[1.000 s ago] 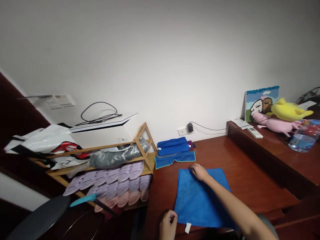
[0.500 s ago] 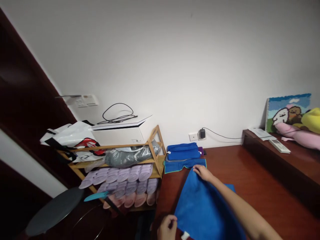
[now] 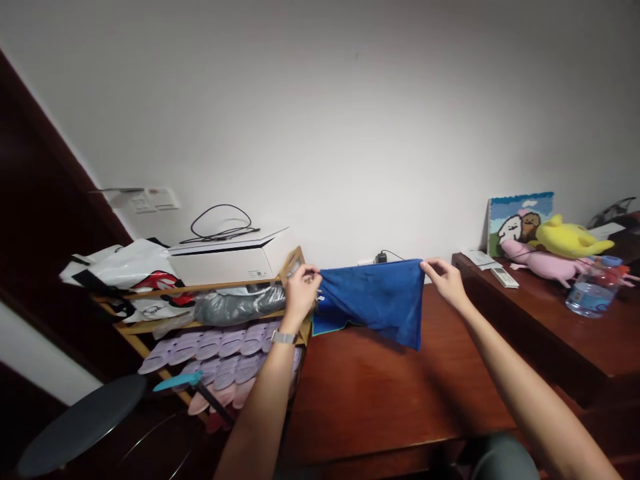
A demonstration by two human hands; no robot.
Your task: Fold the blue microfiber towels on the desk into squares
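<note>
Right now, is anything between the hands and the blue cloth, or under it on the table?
Nothing visible. The left hand and right hand each pinch a top corner of the cloth, holding it up in the air. The table below is bare wood; another blue cloth lies behind, near the rack.

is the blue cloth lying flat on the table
No, the blue cloth hangs in the air above the table, pinched at its top corners by the left hand and right hand.
</note>
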